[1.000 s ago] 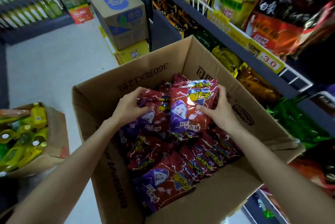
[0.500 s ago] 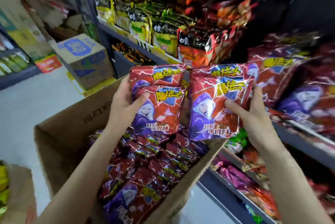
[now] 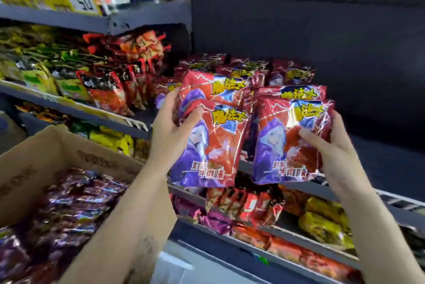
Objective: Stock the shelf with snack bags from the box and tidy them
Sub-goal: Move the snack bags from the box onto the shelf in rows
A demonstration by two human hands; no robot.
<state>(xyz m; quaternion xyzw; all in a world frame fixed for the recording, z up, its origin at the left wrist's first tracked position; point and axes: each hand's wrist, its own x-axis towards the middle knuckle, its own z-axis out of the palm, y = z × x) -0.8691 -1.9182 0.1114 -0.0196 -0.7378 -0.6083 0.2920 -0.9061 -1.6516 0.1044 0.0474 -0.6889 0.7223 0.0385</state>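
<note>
Head view: bags lifted clear of box (image 3: 41, 145) since a second ago, now just in front of shelf (image 3: 299, 194). My left hand (image 3: 170, 132) grips two bags (image 3: 207, 136), right hand (image 3: 331, 148) grips two more (image 3: 289, 136). Placement next.

We are seeing even, moderate light falling from above and in front; the shelf recess (image 3: 310, 19) at upper right is lying in deep shadow. Glare is streaking the foil of the held bags (image 3: 230, 127). Motion blur is smearing the box contents (image 3: 57, 210) and the left shelves (image 3: 57, 70). The wide lens is bending the shelf lines near the edges.
</note>
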